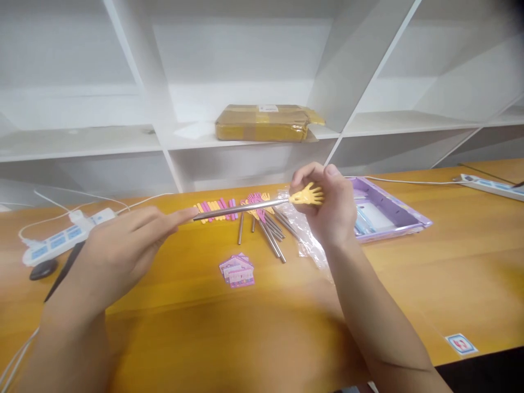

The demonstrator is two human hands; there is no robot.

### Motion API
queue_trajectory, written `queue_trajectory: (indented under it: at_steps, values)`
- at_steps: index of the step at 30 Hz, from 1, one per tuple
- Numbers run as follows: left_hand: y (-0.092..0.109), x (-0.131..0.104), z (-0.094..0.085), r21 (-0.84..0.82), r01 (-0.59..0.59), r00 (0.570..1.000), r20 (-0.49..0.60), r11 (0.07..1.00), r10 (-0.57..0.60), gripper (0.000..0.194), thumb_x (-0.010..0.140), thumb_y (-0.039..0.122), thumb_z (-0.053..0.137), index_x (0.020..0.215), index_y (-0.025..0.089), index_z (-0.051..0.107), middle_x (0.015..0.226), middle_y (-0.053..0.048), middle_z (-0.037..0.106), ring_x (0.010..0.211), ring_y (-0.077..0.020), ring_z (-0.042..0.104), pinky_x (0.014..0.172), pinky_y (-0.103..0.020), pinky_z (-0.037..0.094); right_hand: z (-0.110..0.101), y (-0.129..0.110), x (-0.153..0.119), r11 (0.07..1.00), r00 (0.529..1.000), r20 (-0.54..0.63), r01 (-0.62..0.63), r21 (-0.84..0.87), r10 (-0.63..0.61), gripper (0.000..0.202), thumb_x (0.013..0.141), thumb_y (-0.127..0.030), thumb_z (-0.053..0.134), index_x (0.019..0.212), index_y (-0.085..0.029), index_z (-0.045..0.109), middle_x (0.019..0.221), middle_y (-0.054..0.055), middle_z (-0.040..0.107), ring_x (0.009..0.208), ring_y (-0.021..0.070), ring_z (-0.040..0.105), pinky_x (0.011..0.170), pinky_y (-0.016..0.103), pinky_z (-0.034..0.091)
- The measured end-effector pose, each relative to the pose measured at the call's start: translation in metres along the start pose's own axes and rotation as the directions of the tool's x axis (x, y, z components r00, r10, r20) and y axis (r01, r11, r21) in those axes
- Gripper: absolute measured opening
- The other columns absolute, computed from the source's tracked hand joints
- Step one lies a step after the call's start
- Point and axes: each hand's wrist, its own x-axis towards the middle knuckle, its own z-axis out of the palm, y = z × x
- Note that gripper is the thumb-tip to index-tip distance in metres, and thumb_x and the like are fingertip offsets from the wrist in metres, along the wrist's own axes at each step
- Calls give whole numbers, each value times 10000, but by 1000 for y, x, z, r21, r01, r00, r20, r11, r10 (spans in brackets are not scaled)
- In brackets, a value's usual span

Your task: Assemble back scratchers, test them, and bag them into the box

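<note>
A hand-headed metal rod [249,207] is held up nearly level above the bench [409,284], spanning the space between the person's 2 hands. The right hand [327,207] has its grip curled around the yellow hand-shaped head [309,195], whose spread fingers lie against the palm. The left hand [135,240] has its grip pinched on the rod's plain end, index finger laid along the top.

Beyond and below the held rod, a heap of similar rods [272,238] lies on the bench, their pink and yellow heads bunched together and the shafts fanned toward the person. Just left of that heap is a row of yellow, pink and purple sticks [210,210]. Nearer the person, overlapping pink-and-purple cards [238,271] form a small pile; their print is too small to read.

A clear plastic bag [309,240] lies partly behind the right hand, beside a purple tray [393,233] with light-blue packaged contents. At left, a white power strip [67,236] has plugs and cables, with a black mouse [43,269] just beside it. Another power strip [491,187] sits at far right. A taped cardboard box [262,123] rests on the white shelf [196,134] behind.
</note>
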Motion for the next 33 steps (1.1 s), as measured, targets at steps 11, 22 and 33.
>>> queue_trajectory:
  at_steps: [11, 22, 33]
  values:
    - [-10, 3, -11, 95, 5, 1000, 2, 995, -5, 309, 1099, 244, 493, 1341, 335, 663, 947, 33, 738, 775, -107, 649, 673, -221, 426, -25, 1, 2, 905, 946, 256, 277, -322, -198, 466, 889, -506, 823, 1136, -281, 498, 886, -22, 546, 645, 112, 499, 529, 252, 416]
    - [-13, 7, -9, 171, 104, 994, -44, 980, -98, 190, 1029, 402, 662, 1178, 299, 721, 997, 62, 806, 740, -120, 699, 666, -207, 441, -23, -5, 7, 450, 787, 290, 566, -691, -545, 53, 981, -289, 730, 1029, -285, 752, 952, 66, 697, 773, 197, 619, 600, 346, 475]
    - [-14, 11, 11, 272, -33, 988, -133, 962, 71, 161, 1062, 268, 603, 1191, 277, 700, 856, 26, 737, 813, -146, 663, 740, -254, 470, -25, -3, 7, 438, 775, 290, 576, -690, -562, 30, 981, -293, 737, 985, -288, 766, 834, 30, 684, 690, 170, 591, 598, 341, 446]
